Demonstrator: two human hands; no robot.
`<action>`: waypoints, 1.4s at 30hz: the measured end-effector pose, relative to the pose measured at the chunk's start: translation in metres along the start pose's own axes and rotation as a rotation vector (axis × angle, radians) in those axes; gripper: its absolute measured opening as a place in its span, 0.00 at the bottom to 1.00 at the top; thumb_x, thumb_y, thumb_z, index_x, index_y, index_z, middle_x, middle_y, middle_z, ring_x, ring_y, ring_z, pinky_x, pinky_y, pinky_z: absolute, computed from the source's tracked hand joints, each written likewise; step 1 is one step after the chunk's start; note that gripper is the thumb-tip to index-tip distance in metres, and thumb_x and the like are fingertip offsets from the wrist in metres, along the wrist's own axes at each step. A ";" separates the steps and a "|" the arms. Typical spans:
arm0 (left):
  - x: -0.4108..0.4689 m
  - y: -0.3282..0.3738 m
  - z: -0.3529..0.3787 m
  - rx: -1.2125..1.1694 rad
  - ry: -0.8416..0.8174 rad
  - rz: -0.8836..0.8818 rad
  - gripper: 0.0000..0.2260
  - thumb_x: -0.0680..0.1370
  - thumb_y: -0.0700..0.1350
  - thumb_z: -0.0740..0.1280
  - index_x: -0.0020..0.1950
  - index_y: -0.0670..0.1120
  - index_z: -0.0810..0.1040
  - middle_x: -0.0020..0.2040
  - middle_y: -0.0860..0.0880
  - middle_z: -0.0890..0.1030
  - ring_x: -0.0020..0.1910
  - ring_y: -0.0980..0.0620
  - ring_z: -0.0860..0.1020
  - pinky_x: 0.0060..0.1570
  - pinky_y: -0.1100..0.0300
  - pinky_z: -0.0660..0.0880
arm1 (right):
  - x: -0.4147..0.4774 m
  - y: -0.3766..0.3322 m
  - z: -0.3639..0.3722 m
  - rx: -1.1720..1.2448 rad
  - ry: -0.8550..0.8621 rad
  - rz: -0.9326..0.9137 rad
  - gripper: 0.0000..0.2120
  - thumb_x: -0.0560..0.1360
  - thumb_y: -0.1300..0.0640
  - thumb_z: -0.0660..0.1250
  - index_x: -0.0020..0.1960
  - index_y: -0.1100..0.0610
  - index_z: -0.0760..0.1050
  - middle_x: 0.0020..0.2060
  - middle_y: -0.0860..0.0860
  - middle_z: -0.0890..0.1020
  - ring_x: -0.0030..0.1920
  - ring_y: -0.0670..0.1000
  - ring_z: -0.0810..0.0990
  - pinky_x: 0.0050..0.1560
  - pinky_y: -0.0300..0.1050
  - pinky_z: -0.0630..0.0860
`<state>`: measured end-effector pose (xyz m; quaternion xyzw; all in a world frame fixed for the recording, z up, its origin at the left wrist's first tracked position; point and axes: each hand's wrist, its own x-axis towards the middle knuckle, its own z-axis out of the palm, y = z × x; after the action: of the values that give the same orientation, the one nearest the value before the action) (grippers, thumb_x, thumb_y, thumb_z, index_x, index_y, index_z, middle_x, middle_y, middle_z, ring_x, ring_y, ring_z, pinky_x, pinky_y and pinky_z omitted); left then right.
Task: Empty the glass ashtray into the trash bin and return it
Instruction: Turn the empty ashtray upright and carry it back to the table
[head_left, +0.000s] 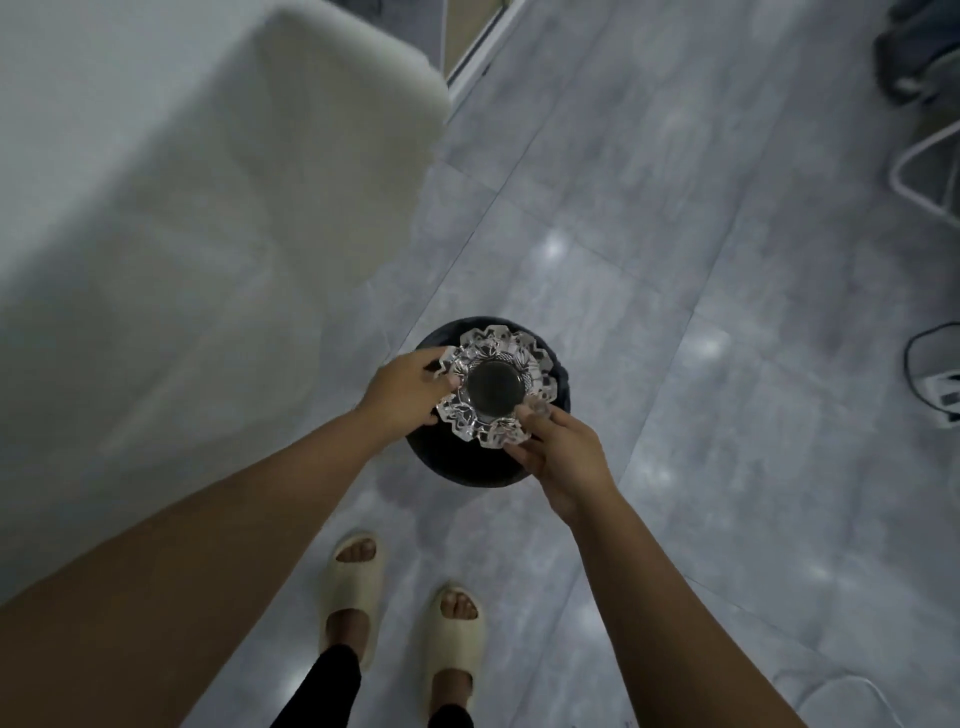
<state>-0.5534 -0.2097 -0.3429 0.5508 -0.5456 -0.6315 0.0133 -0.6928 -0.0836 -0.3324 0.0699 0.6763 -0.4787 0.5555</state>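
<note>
Standing over the trash bin (467, 467), a person is holding the glass ashtray (496, 392) in both hands directly above the bin's dark opening. The left hand (402, 389) is pinching the scalloped rim on the left side, thumb and fingers closed on the glass, while the right hand (563, 457) is gripping the near-right edge with fingertips curled around it. The ashtray is sitting roughly level or turned toward the camera, and whether it is facing up or already tipped over is hard to tell; its centre is showing dark, which could be the bin beneath or residue inside. Judging from this, the dumping is either under way or about to begin. The risks are coming from the glass itself: the faceted rim is probably slick, so a loosening pinch during the tilt could be dropping it into the bin or onto the tiled floor (675, 234), near the sandalled feet (400, 597). A tilt off-centre could be scattering ash past the rim.
</note>
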 end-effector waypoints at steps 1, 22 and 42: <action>-0.013 0.012 -0.008 -0.057 0.016 -0.004 0.20 0.77 0.43 0.68 0.69 0.48 0.73 0.59 0.42 0.79 0.55 0.44 0.80 0.51 0.48 0.80 | -0.015 -0.010 0.004 0.007 -0.025 -0.006 0.13 0.75 0.62 0.68 0.60 0.60 0.77 0.52 0.54 0.84 0.50 0.55 0.82 0.46 0.44 0.81; -0.305 0.122 -0.170 -0.250 0.595 0.197 0.20 0.74 0.43 0.70 0.66 0.48 0.77 0.45 0.45 0.79 0.41 0.52 0.78 0.47 0.49 0.84 | -0.277 -0.131 0.145 -0.356 -0.492 -0.258 0.05 0.74 0.62 0.69 0.49 0.62 0.80 0.43 0.57 0.82 0.38 0.54 0.79 0.44 0.43 0.83; -0.516 -0.083 -0.302 -0.436 1.009 -0.130 0.15 0.75 0.42 0.69 0.62 0.45 0.80 0.38 0.48 0.82 0.20 0.65 0.77 0.48 0.56 0.79 | -0.389 0.059 0.361 -1.013 -0.830 -0.270 0.03 0.73 0.63 0.70 0.43 0.63 0.77 0.34 0.56 0.78 0.28 0.49 0.78 0.45 0.49 0.83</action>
<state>-0.0875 -0.0611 0.0113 0.8023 -0.2930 -0.3869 0.3477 -0.2638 -0.1439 -0.0204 -0.4747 0.5507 -0.1544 0.6690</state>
